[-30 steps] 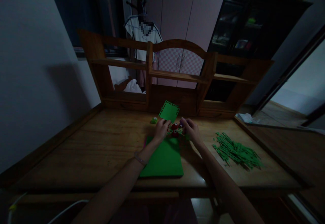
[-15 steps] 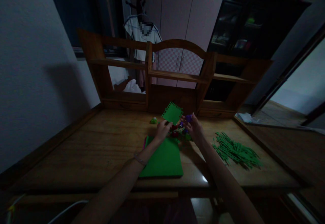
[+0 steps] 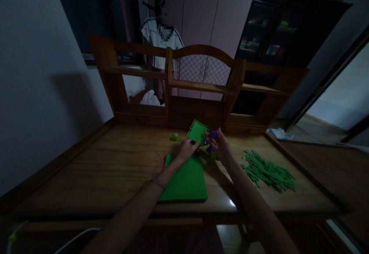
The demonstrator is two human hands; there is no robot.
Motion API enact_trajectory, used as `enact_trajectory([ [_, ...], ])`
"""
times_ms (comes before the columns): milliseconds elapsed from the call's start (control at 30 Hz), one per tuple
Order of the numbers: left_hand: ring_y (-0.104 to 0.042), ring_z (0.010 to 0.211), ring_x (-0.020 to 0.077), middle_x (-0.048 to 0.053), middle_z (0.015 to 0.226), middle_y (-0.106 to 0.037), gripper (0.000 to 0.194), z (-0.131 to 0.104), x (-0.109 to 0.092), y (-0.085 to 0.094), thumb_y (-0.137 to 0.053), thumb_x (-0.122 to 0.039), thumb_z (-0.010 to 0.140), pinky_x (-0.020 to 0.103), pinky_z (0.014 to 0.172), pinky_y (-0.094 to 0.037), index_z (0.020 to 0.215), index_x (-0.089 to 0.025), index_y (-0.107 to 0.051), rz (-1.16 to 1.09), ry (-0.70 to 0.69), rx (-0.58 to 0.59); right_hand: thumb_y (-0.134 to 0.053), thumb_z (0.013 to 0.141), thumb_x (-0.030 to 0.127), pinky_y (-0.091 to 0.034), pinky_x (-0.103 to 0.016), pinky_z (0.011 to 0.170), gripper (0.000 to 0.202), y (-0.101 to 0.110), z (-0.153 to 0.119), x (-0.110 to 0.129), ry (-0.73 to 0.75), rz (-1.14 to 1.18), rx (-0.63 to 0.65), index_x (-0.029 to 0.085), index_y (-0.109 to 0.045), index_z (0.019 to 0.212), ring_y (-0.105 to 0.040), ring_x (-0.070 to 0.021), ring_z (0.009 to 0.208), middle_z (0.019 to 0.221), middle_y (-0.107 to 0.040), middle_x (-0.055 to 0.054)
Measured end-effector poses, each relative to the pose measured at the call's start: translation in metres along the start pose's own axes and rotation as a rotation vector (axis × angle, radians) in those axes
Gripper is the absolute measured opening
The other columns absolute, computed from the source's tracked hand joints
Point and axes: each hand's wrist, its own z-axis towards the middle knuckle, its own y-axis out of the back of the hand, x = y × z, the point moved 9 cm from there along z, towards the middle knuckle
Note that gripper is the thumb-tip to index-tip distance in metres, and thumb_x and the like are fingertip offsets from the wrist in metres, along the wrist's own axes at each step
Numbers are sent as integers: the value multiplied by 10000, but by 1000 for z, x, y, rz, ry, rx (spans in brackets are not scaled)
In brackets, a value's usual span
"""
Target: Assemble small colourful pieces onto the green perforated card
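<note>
My left hand pinches the near edge of a green foam sheet with a notched border, held up above the table. In the curled fingers of my right hand is a small purple piece; its exact kind is too dark to make out. The right fingertips are close to the sheet's right edge, and I cannot tell whether they touch it. Beneath the hands lie small figures with eyes, among them a red one and a green one, partly hidden.
A stack of green foam sheets, with a pink edge at its left, lies in front of me on the wooden table. Thin green strips are heaped at the right. A green figure sits left of the hands. Wooden shelves rise behind.
The green sheet has dropped slightly and shifted right, toward my right hand. My left hand has moved a little right with it. The right hand has barely moved, still holding the purple piece.
</note>
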Motion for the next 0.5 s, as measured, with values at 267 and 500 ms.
enact_trajectory([
  [267, -592, 686, 162, 55, 739, -666, 301, 0, -2, 2, -557, -419, 775, 251, 641, -417, 739, -133, -645, -33, -27, -26, -647, 733, 519, -562, -288, 736, 306, 1, -1, 1, 17, -47, -28, 218, -601, 768, -645, -222, 968, 842, -695, -25],
  [500, -584, 724, 154, 45, 788, -654, 287, 1, -2, 9, -532, -422, 800, 242, 650, -428, 804, -150, -626, -70, -24, -76, -645, 738, 508, -550, -293, 763, 295, 0, 0, -3, -2, -58, -15, 218, -595, 755, -648, -220, 961, 811, -691, -16],
])
